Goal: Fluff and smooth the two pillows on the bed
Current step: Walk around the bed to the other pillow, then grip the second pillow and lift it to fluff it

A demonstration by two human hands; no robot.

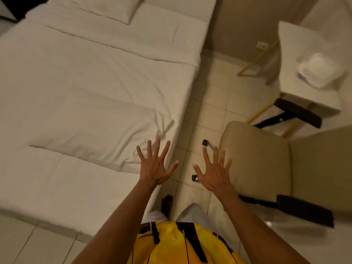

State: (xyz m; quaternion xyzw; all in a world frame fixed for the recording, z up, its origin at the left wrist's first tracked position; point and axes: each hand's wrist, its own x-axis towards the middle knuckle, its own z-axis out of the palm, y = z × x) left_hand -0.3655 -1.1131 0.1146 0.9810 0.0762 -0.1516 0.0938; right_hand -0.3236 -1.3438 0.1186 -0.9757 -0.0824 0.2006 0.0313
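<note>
A white bed [47, 187] fills the left of the head view. One white pillow [114, 8] lies flat at its far end, top centre. A folded white cover [99, 128] lies across the middle of the bed; whether it is a second pillow I cannot tell. My left hand [155, 168] hovers with fingers spread over the bed's near right corner, touching nothing. My right hand [213, 172] is also spread and holds nothing, above the tiled floor between the bed and a chair.
A beige padded chair [257, 159] with dark legs stands right of my hands. A white side table [304, 54] at upper right carries a folded white item [318, 71]. A narrow tiled aisle [207, 103] runs between bed and furniture. My bare foot [167, 204] is on the floor.
</note>
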